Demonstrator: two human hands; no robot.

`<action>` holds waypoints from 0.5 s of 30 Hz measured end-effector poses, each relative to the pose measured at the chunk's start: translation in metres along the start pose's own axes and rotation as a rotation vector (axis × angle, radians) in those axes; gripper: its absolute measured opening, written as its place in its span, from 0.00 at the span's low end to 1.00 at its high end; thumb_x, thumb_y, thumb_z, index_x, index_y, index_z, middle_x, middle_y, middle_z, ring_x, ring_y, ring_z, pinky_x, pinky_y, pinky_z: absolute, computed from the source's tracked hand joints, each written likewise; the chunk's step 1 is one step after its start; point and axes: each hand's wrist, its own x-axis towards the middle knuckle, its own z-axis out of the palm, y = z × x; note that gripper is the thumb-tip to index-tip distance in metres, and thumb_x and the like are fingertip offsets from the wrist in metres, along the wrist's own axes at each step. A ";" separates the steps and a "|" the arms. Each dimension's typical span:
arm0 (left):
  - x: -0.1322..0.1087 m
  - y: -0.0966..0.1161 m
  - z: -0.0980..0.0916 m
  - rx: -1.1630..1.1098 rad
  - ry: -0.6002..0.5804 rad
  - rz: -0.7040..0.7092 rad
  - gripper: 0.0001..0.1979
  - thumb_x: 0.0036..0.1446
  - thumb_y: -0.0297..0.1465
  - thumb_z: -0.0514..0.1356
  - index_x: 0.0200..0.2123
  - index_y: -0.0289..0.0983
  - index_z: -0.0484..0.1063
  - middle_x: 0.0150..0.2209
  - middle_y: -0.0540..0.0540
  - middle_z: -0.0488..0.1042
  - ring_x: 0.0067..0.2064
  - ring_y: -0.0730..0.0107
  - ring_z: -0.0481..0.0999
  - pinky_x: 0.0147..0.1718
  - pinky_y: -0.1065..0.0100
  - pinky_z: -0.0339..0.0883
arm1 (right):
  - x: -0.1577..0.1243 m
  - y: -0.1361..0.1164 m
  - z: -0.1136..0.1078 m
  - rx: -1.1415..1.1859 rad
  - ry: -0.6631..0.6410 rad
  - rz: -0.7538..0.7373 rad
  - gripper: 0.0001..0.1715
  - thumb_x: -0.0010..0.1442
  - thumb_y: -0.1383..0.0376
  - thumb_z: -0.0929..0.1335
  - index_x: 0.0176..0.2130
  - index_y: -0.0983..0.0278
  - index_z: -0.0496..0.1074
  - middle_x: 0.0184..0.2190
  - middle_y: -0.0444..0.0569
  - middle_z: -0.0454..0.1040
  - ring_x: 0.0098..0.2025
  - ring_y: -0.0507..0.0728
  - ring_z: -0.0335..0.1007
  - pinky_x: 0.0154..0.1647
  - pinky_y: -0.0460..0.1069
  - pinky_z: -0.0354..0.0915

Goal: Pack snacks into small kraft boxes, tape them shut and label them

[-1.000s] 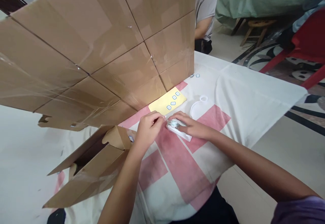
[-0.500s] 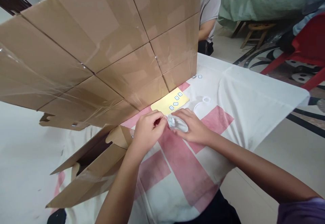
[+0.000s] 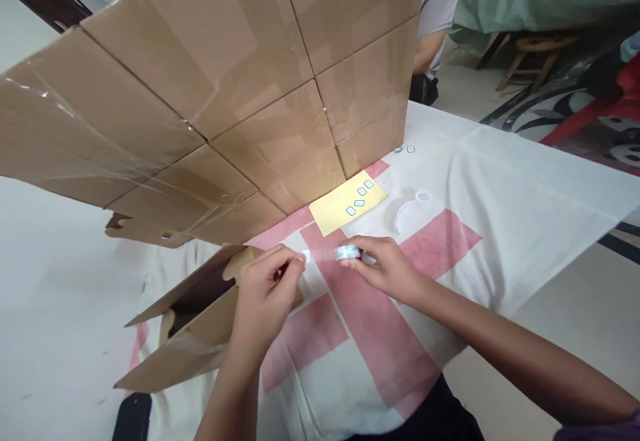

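Note:
My right hand point(image 3: 376, 261) pinches a small roll of clear tape point(image 3: 347, 252) between thumb and fingers. A strip of tape point(image 3: 323, 255) stretches leftward from the roll to my left hand point(image 3: 274, 279). The fingertips of that hand are pressed together on the strip's end, where a small whitish tab shows. Just beyond both hands lies a yellow card point(image 3: 334, 209) with several small blue-edged white squares point(image 3: 359, 203) in a slanting row. To its right, a white ring point(image 3: 424, 196) and a thin white curved band point(image 3: 406, 214) rest on the cloth.
A tall cardboard wall point(image 3: 250, 94) stands across the table behind the card. An open cardboard box point(image 3: 195, 327) sits left of my left arm. More small squares point(image 3: 411, 149) lie by the wall's right end. A person's arm point(image 3: 429, 51) shows past it. A dark phone-like object point(image 3: 133, 417) lies lower left.
My hands have drawn apart, the left one moving left and toward me. A stretch of tape now spans between them. The view has shifted slightly.

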 end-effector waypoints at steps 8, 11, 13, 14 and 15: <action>-0.025 0.010 -0.014 -0.028 0.030 -0.021 0.15 0.66 0.32 0.57 0.24 0.39 0.69 0.24 0.54 0.66 0.28 0.75 0.65 0.29 0.68 0.56 | -0.015 0.007 -0.012 -0.128 -0.063 -0.127 0.15 0.69 0.63 0.66 0.54 0.58 0.70 0.48 0.49 0.79 0.46 0.58 0.76 0.46 0.52 0.69; -0.034 0.013 -0.019 -0.020 0.057 0.005 0.14 0.66 0.32 0.57 0.25 0.39 0.70 0.24 0.54 0.65 0.28 0.75 0.63 0.27 0.68 0.54 | -0.022 0.005 -0.015 -0.090 -0.061 -0.143 0.16 0.70 0.64 0.65 0.56 0.58 0.68 0.47 0.50 0.78 0.44 0.58 0.75 0.43 0.52 0.69; -0.038 0.013 -0.022 -0.012 0.072 0.008 0.14 0.66 0.31 0.57 0.26 0.39 0.70 0.25 0.54 0.66 0.28 0.75 0.64 0.26 0.67 0.54 | -0.025 0.001 -0.016 0.011 -0.019 -0.155 0.15 0.69 0.66 0.64 0.55 0.57 0.67 0.46 0.50 0.78 0.41 0.56 0.75 0.37 0.49 0.68; -0.039 0.013 -0.023 -0.012 0.078 0.014 0.13 0.66 0.30 0.57 0.26 0.39 0.70 0.25 0.54 0.65 0.28 0.75 0.64 0.26 0.67 0.54 | -0.025 -0.001 -0.017 0.046 0.016 -0.169 0.15 0.68 0.67 0.65 0.54 0.58 0.68 0.47 0.51 0.77 0.42 0.56 0.75 0.36 0.49 0.68; -0.040 0.013 -0.023 -0.011 0.079 0.023 0.13 0.66 0.30 0.57 0.26 0.39 0.70 0.25 0.54 0.65 0.28 0.75 0.63 0.26 0.68 0.54 | -0.025 -0.004 -0.018 0.055 0.047 -0.187 0.15 0.66 0.68 0.66 0.53 0.58 0.68 0.48 0.52 0.75 0.44 0.57 0.74 0.36 0.49 0.68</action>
